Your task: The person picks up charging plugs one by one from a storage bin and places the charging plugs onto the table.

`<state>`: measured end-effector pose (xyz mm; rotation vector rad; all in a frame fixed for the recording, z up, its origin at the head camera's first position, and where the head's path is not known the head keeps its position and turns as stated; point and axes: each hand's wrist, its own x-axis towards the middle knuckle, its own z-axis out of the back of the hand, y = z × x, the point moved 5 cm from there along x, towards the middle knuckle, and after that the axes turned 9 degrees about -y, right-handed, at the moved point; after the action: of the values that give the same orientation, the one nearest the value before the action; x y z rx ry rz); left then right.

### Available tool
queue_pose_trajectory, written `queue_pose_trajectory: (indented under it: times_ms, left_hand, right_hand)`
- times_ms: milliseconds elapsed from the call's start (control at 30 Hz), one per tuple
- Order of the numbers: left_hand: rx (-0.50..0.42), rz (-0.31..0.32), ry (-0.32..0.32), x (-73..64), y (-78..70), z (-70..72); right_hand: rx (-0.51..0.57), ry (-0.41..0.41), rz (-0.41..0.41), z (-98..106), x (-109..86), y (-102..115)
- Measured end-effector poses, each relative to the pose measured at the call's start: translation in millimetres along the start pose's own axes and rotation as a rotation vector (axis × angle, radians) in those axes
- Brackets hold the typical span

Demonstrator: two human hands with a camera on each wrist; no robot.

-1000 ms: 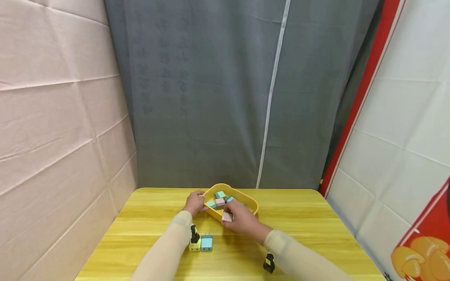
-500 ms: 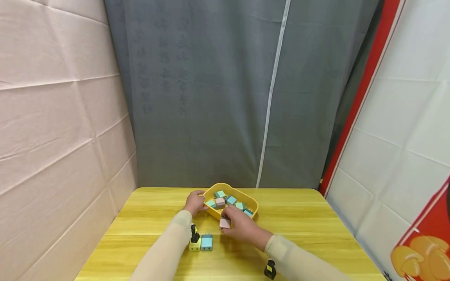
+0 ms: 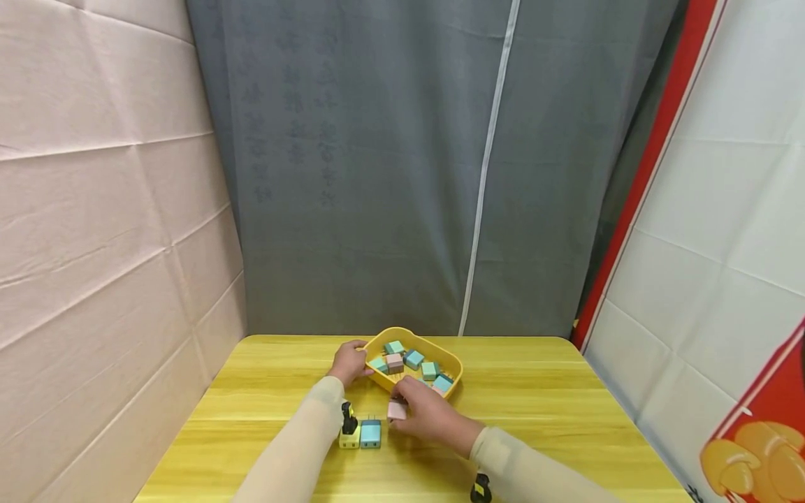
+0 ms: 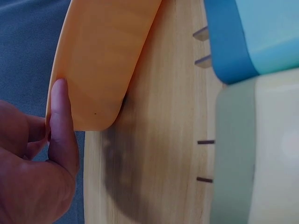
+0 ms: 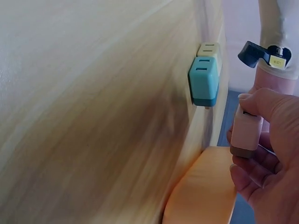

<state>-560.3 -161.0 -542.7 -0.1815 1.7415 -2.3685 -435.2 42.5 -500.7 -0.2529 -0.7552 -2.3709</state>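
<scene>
My right hand (image 3: 430, 413) pinches a pink charger plug (image 5: 247, 130) between thumb and fingers, just in front of a yellow plastic basket (image 3: 443, 356). Its socket end faces up to the thumb in the right wrist view. My left hand (image 3: 347, 362) grips the basket's left end, one digit flat on the outer wall (image 4: 100, 65) and the others behind the rim. On the table nearer me, a blue charger plug (image 3: 370, 434) and a pale yellow charger plug (image 4: 266, 149) lie side by side, prongs toward the basket. My left wrist camera partly hides the yellow one in the head view.
Inside the basket lie several more chargers, among them a pink one (image 3: 394, 363) and a green one (image 3: 430, 370). The wooden table (image 3: 534, 419) ends at a grey curtain (image 3: 377, 209) behind the basket. Cloth walls stand left and right.
My right hand has drawn the pink charger from over the basket toward me and to the left, near the blue charger. The left hand and the basket stay in place.
</scene>
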Motion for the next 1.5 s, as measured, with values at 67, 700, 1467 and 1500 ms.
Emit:
queue_pose_trajectory:
  times_ms: [67,700,1467,1500]
  left_hand:
    - [-0.003,0.001,-0.004,-0.4,0.2,0.1]
    - [0.008,0.047,-0.025,3.2,1.4,-0.4]
    - [0.013,0.023,-0.005,1.0,-2.2,0.6]
    - [0.016,0.023,-0.008,1.5,-2.1,0.2]
  right_hand:
    - [0.013,0.006,0.002,-2.5,-0.7,0.5]
    - [-0.013,0.085,0.005,-31.6,-9.7,0.0]
    - [-0.043,0.079,0.010,-48.0,-11.4,-8.6]
    - [-0.043,0.080,0.008,-48.4,-11.5,-8.9]
